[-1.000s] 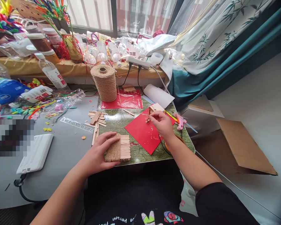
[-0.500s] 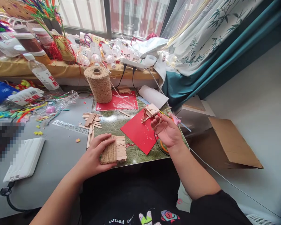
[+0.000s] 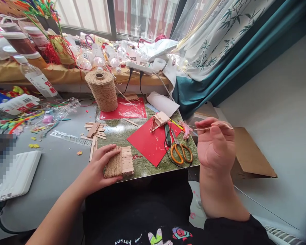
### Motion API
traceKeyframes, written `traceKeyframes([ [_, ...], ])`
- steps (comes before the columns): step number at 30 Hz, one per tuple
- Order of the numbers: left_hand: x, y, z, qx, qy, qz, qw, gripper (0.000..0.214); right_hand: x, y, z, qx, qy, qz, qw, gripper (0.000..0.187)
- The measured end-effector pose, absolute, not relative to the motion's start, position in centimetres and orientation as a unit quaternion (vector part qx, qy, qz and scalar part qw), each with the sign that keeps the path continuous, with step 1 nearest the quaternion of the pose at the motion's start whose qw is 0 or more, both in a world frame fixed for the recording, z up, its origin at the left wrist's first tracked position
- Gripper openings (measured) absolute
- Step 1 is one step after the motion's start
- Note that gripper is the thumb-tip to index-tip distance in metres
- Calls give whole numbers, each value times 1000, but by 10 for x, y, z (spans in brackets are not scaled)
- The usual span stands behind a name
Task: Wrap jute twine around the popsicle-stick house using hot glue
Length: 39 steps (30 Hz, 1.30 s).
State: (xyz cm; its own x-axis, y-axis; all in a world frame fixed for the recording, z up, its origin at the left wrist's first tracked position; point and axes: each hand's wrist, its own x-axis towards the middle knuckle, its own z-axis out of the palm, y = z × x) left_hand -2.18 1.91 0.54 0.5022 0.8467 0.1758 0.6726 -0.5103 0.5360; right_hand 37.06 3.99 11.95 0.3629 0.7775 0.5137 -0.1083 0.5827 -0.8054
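Twine-wrapped craft sticks (image 3: 113, 164) sit at the green tabletop (image 3: 117, 134)'s near edge, clasped by our left hand (image 3: 100, 166); our raised right hand (image 3: 215, 146) pinches a twine strand (image 3: 204, 129). We seem mid-winding; another turn would call for steady tension.

Home craft corner: curtains (image 3: 219, 47), twine spool (image 3: 103, 93)

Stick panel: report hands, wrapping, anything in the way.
Left hand gripping stick panel. Right hand raised, holding twine strand. Panel part-wrapped, bare stick ends showing. Scissors lying between hands.
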Motion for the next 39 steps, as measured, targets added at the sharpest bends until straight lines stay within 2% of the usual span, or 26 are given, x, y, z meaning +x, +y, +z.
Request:
traceKeyframes([
  [7, -27, 15, 16, 847, 433, 243, 192, 98, 382, 13, 126, -339, -462, 210, 792, 8],
  [9, -21, 23, 37, 850, 412, 272, 182, 87, 382, 10, 123, -344, -452, 256, 782, 9],
  [12, 16, 41, 81, 876, 352, 301, 133, 56, 370, 11, 116, -332, -411, 387, 756, 7],
  [14, 57, 56, 106, 901, 304, 291, 104, 55, 355, 12, 113, -315, -382, 469, 732, 10],
  [17, 116, 81, 126, 931, 259, 232, 110, 67, 333, 11, 109, -309, -349, 540, 701, 20],
  [18, 129, 90, 129, 941, 237, 209, 119, 61, 329, 11, 108, -307, -342, 551, 697, 22],
  [19, 136, 99, 130, 951, 212, 180, 134, 47, 329, 11, 106, -304, -339, 555, 696, 23],
  [20, 138, 107, 131, 958, 190, 149, 156, 32, 333, 12, 103, -300, -340, 554, 698, 22],
  [21, 134, 113, 131, 961, 175, 119, 177, 27, 340, 14, 99, -298, -347, 550, 699, 19],
  [24, 97, 126, 132, 933, 248, 127, 228, 39, 382, 26, 77, -314, -345, 520, 716, 15],
  [29, 23, 141, 127, 840, 411, 241, 260, 52, 468, 38, 25, -362, -237, 458, 776, 29],
  [32, 11, 146, 121, 857, 420, 192, 228, 52, 493, 34, 3, -375, -228, 441, 783, 35],
  [35, 23, 147, 115, 916, 342, 97, 185, 48, 502, 25, -5, -382, -230, 425, 788, 28],
  [37, 37, 145, 113, 936, 307, 86, 151, 43, 508, 15, 0, -383, -232, 412, 794, 23],
  [39, 50, 141, 114, 945, 284, 100, 125, 37, 514, 6, 11, -381, -272, 421, 777, 39],
])
